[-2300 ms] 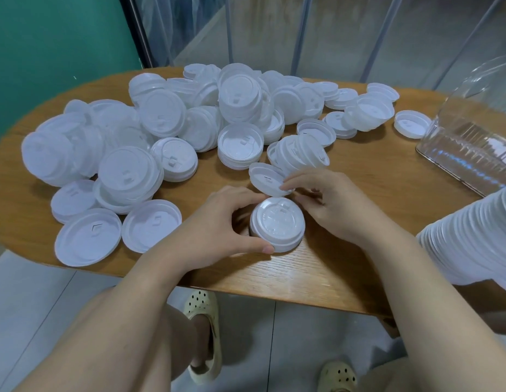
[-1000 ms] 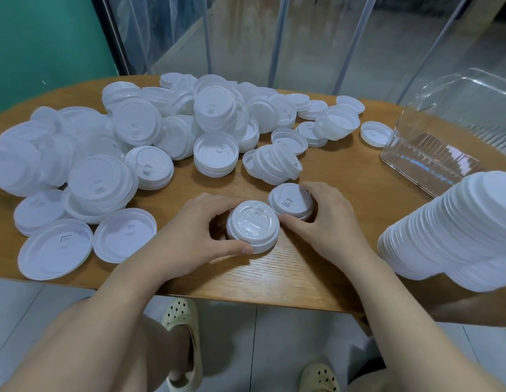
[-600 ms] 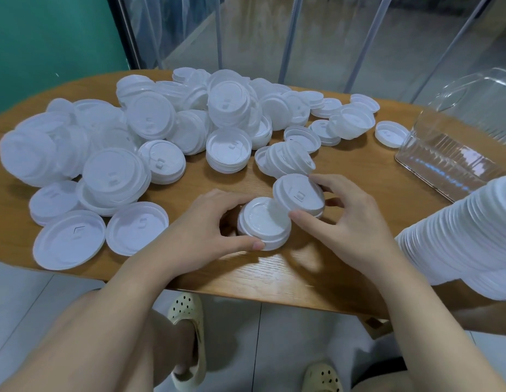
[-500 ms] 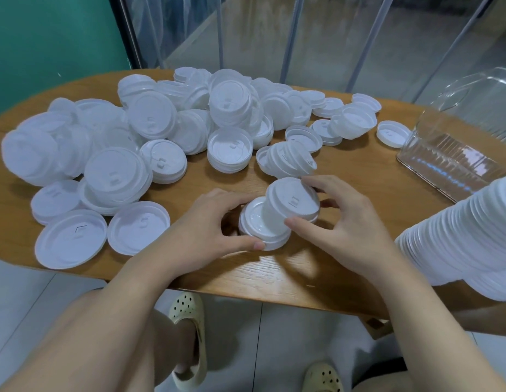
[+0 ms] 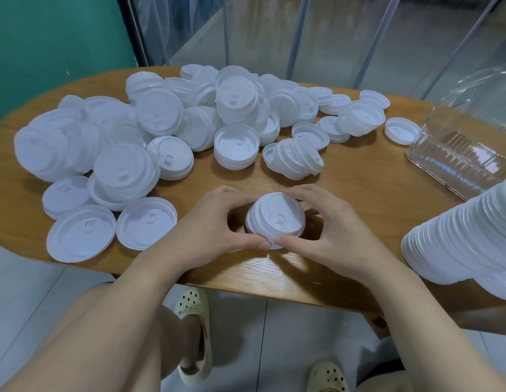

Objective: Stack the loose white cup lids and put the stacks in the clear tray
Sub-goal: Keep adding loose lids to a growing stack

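Wooden tabletop (image 5: 368, 179), rounded ends. Loose white lids (image 5: 167, 123) heaped over the far-left half, some nested in short piles, some single; two flat ones sit near the front-left edge. Long nested lid stack (image 5: 467, 244) lies on its side at the front-right edge, partly out of frame. Clear tray (image 5: 469, 137) at the far-right edge, tilted; can't tell if anything is inside. Both forearms reach in from the near edge and converge at front centre. Left hand (image 5: 209, 230) and right hand (image 5: 334, 233) cup a small lid stack (image 5: 276, 219) from opposite sides; it stands on the tabletop near the front edge, top lid slightly tilted. Fingers of both hands are curled round its rim, fingertips on the far side, thumb tips almost meeting on the near side.
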`<state>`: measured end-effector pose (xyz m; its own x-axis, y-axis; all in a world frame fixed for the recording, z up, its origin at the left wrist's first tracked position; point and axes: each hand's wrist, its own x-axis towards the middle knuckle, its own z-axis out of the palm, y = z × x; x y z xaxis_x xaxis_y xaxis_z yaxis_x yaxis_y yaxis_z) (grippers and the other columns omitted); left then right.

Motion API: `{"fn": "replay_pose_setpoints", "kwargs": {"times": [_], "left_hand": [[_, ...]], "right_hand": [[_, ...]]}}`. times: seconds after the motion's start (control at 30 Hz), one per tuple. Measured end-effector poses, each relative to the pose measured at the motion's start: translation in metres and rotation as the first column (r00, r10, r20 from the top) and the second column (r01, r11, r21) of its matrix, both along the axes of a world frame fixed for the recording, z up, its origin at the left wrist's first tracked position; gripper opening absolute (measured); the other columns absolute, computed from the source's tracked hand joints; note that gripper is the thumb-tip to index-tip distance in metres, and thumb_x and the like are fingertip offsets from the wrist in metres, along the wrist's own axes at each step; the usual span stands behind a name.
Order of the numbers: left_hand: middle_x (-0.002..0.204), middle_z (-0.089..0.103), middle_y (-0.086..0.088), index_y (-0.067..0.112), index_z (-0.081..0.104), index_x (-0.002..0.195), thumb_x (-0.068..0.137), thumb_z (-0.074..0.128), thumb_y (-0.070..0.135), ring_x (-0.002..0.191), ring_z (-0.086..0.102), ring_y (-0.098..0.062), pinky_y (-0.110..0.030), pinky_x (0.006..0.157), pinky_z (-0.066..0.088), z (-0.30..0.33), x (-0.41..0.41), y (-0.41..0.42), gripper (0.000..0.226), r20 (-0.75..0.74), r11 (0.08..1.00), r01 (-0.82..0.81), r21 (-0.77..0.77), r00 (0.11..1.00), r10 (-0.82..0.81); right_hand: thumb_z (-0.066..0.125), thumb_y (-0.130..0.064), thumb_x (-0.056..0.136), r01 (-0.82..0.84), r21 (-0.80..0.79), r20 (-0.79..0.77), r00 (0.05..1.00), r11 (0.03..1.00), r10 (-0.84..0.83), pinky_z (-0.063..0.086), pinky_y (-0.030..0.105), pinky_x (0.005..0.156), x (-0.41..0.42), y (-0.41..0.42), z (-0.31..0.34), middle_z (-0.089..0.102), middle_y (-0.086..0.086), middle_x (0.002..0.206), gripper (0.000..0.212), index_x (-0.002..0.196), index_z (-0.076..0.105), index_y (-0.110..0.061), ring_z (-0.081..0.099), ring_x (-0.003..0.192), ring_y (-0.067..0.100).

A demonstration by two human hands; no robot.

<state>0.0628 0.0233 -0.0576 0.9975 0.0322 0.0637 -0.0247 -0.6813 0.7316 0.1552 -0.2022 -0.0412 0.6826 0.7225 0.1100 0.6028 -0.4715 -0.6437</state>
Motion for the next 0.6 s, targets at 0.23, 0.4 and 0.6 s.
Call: {"fn": "replay_pose_setpoints", "kwargs": {"times": [0.23, 0.4, 0.6], "left_hand": [[0.131, 0.056, 0.029, 0.046, 0.056, 0.141, 0.062, 0.094, 0.053, 0.13, 0.044, 0.007, -0.029, 0.114, 0.039, 0.002, -0.0023, 0.001, 0.088, -0.031, 1.0, -0.021, 0.007, 0.999, 0.021], [0.129, 0.06, 0.03, 0.047, 0.058, 0.139, 0.065, 0.093, 0.052, 0.13, 0.046, 0.005, -0.032, 0.113, 0.041, 0.003, -0.0026, 0.0021, 0.083, -0.021, 1.0, 0.005, 0.0, 1.0, -0.005], [0.128, 0.062, 0.032, 0.045, 0.062, 0.136, 0.067, 0.093, 0.049, 0.128, 0.047, 0.006, -0.028, 0.11, 0.04, 0.0033, -0.0008, 0.0015, 0.076, -0.01, 1.0, 0.005, 0.011, 1.0, -0.004]], "right_hand": [[0.085, -0.048, 0.076, -0.024, 0.017, -0.003, 1.0, 1.0, 0.024, 0.048, 0.027, 0.103, -0.0005, 0.0059, -0.0012, 0.054, -0.025, 0.131, 0.071, 0.139, 0.058, -0.029, 0.05, 0.125, -0.004], [0.086, -0.048, 0.073, -0.043, 0.019, -0.017, 0.999, 0.999, 0.044, 0.048, 0.025, 0.102, 0.0012, 0.009, -0.002, 0.054, -0.024, 0.131, 0.074, 0.139, 0.059, -0.027, 0.05, 0.125, -0.003], [0.081, -0.055, 0.076, -0.041, 0.028, -0.074, 0.996, 0.999, 0.043, 0.043, 0.011, 0.097, 0.0056, 0.0076, 0.0011, 0.055, -0.026, 0.131, 0.07, 0.138, 0.059, -0.031, 0.049, 0.123, -0.009]]}}
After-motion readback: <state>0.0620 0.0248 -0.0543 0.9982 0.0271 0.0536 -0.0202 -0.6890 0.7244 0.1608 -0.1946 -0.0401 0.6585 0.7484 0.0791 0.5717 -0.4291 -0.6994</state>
